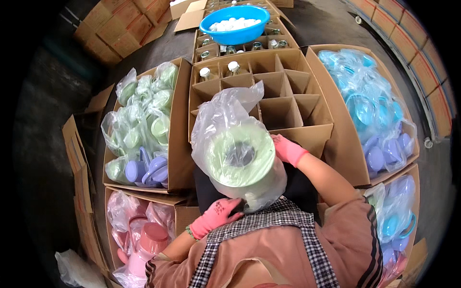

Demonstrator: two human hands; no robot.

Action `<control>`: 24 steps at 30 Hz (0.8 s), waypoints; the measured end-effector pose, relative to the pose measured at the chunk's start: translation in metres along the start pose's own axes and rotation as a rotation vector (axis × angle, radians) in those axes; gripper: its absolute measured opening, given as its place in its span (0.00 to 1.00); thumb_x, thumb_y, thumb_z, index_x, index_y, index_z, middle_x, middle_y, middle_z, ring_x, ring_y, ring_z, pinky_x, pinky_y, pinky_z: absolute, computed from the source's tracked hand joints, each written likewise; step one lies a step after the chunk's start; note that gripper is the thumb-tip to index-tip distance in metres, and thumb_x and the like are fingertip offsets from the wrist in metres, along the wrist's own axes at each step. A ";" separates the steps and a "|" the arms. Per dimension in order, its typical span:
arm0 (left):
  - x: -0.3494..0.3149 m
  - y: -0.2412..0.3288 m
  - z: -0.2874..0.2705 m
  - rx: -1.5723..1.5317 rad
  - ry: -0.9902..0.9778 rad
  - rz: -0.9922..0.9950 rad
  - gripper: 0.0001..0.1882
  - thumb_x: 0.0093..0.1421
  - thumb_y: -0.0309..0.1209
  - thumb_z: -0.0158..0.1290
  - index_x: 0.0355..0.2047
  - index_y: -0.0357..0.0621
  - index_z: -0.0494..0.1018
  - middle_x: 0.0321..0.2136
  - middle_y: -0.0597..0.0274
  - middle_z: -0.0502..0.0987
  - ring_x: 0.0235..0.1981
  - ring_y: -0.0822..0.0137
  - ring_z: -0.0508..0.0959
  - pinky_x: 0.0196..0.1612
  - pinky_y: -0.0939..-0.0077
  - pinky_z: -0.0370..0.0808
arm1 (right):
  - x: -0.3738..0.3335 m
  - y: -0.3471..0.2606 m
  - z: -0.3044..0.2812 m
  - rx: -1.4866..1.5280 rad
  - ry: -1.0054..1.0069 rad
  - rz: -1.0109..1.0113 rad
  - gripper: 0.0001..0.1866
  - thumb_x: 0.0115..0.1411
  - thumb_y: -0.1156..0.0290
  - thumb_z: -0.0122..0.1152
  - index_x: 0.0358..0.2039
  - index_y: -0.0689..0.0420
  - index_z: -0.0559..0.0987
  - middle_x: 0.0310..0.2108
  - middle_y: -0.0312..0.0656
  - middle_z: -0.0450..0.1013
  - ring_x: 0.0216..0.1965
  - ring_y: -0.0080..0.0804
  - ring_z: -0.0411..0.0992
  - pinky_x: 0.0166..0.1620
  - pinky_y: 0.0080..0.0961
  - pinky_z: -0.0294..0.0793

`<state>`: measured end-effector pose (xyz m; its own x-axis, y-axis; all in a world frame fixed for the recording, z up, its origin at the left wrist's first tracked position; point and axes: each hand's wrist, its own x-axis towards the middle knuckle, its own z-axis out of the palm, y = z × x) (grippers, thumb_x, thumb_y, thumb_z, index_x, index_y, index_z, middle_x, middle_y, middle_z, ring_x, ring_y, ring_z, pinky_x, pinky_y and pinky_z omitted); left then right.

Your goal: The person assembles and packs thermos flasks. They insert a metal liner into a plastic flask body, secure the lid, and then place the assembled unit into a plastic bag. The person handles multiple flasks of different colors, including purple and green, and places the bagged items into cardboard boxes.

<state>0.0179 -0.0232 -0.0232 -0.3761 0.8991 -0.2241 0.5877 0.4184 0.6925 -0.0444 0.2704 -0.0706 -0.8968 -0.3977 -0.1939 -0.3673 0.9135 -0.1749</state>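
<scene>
Across the dark floor (331,24), stacked cartons (425,96) carry red stripes and markings (too small to make out). Two white-capped bottles (234,67) stand in a divided carton (309,137); just this side of it, over the person's lap, is a pale green plastic vessel (218,165) in a clear bag (209,120). The right hand (289,150), pink-gloved, lies against the vessel's right side, fingertips hidden, so its grip cannot be told. The left hand (217,218), fingers half curled, touches the bag's near edge (dark marks dot the glove's back); whether it pinches the plastic, I cannot tell.
</scene>
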 end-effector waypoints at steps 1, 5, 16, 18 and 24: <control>0.007 0.009 0.008 -0.287 0.054 -0.119 0.21 0.52 0.40 0.49 0.42 0.38 0.66 0.40 0.51 0.69 0.41 0.58 0.70 0.46 0.71 0.64 | 0.006 -0.002 -0.004 -0.118 0.067 -0.038 0.15 0.49 0.64 0.51 0.37 0.58 0.73 0.40 0.45 0.70 0.44 0.37 0.68 0.43 0.34 0.66; 0.041 0.025 0.024 -0.531 0.063 -0.514 0.24 0.55 0.45 0.47 0.42 0.35 0.67 0.34 0.51 0.73 0.36 0.63 0.72 0.41 0.74 0.66 | 0.019 -0.001 -0.001 0.022 -0.025 0.092 0.13 0.53 0.66 0.43 0.37 0.53 0.73 0.39 0.44 0.71 0.37 0.34 0.71 0.38 0.27 0.69; 0.028 0.045 -0.070 -0.887 0.784 -0.438 0.14 0.52 0.36 0.52 0.31 0.36 0.71 0.23 0.65 0.72 0.24 0.75 0.70 0.29 0.81 0.67 | -0.051 -0.034 -0.056 1.039 0.576 0.276 0.20 0.47 0.66 0.55 0.40 0.61 0.72 0.38 0.52 0.70 0.42 0.44 0.68 0.43 0.29 0.66; 0.005 0.030 -0.083 -0.530 0.953 -0.193 0.13 0.53 0.35 0.50 0.32 0.36 0.69 0.25 0.63 0.71 0.27 0.72 0.71 0.29 0.79 0.68 | -0.050 -0.042 -0.068 1.276 0.595 0.046 0.20 0.47 0.68 0.54 0.41 0.63 0.70 0.41 0.52 0.69 0.43 0.44 0.67 0.46 0.28 0.64; -0.052 -0.006 -0.086 -0.665 1.211 -0.226 0.15 0.53 0.31 0.49 0.39 0.37 0.63 0.33 0.61 0.68 0.33 0.69 0.70 0.36 0.76 0.69 | -0.059 -0.093 -0.123 0.911 0.619 -0.239 0.14 0.44 0.80 0.48 0.35 0.66 0.70 0.50 0.53 0.58 0.43 0.52 0.63 0.44 0.32 0.65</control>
<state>-0.0272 -0.0838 0.0431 -0.9933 0.0101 0.1149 0.1153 0.0922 0.9890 0.0117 0.2196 0.0759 -0.8885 -0.2118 0.4070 -0.4563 0.3155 -0.8320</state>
